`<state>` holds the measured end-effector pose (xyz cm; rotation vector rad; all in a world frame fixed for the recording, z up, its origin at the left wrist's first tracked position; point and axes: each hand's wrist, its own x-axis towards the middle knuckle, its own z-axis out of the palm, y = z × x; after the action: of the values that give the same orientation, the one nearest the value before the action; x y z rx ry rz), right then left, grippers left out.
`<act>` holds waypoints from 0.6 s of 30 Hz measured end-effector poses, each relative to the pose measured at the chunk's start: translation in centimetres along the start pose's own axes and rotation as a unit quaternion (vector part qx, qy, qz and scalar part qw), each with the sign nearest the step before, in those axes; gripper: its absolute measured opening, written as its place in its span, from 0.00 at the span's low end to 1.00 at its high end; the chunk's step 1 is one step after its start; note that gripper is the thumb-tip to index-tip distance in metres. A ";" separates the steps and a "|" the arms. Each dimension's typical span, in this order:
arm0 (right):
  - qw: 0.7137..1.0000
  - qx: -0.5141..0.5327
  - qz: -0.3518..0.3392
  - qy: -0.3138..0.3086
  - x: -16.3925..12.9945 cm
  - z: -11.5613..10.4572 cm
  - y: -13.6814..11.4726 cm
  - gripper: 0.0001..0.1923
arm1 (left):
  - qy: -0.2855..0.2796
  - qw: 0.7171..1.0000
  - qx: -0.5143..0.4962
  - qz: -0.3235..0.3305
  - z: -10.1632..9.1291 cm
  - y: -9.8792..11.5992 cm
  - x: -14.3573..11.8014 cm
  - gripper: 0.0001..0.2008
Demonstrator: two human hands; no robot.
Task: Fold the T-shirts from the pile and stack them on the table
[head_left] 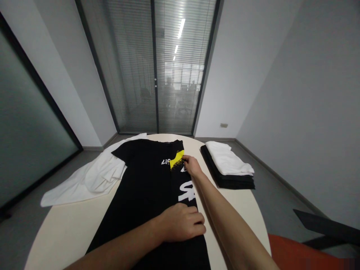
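Observation:
A black T-shirt (146, 180) with a yellow patch and white lettering lies on the table, its right side folded over toward the middle. One sleeve spreads out at the far left. My right hand (191, 165) pinches the folded edge beside the yellow print. Closer to me, my left hand (184, 223) is closed with curled fingers at the same right edge, below the large white letters. The near end of the shirt is partly hidden by my left forearm and runs out of view.
Crumpled white cloth (92, 176) lies left of the shirt, hanging over the edge of the round, cream table (70, 225). At the right sits a stack of folded garments, white (227, 159) over black (233, 182). A red-orange chair (298, 255) stands near the right edge.

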<state>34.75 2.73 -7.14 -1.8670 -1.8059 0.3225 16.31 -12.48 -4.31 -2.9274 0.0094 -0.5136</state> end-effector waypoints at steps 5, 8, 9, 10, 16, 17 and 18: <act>0.999 -0.035 0.026 0.009 -0.1 -1.5 1.5 0.29 | -0.008 1.000 -0.009 -0.008 0.8 0.7 2.5 0.07; 0.997 -0.064 0.044 0.015 -0.3 -2.5 2.5 0.29 | -0.013 0.999 -0.027 -0.021 1.3 1.2 4.0 0.07; 0.996 -0.073 0.045 0.016 -0.4 -2.8 2.7 0.28 | -0.016 0.999 -0.033 -0.027 1.5 1.5 4.5 0.07; 0.996 -0.082 0.042 0.017 -0.6 -3.1 2.9 0.28 | -0.018 0.998 -0.039 -0.034 1.7 1.7 4.8 0.07; 0.992 -0.123 -0.013 0.008 -1.9 -3.6 2.7 0.24 | -0.037 0.988 -0.097 -0.112 1.2 1.5 4.4 0.07; 0.991 -0.129 -0.015 0.008 -2.1 -3.5 2.5 0.23 | -0.044 0.986 -0.103 -0.123 0.7 1.0 3.9 0.07; 0.991 -0.135 -0.015 0.009 -2.2 -3.4 2.2 0.21 | -0.048 0.984 -0.102 -0.138 0.3 0.4 3.3 0.07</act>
<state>38.18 -0.06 -5.80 -2.0118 -1.9422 0.0522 19.51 -12.95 -3.54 -3.1705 -0.3847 -0.4326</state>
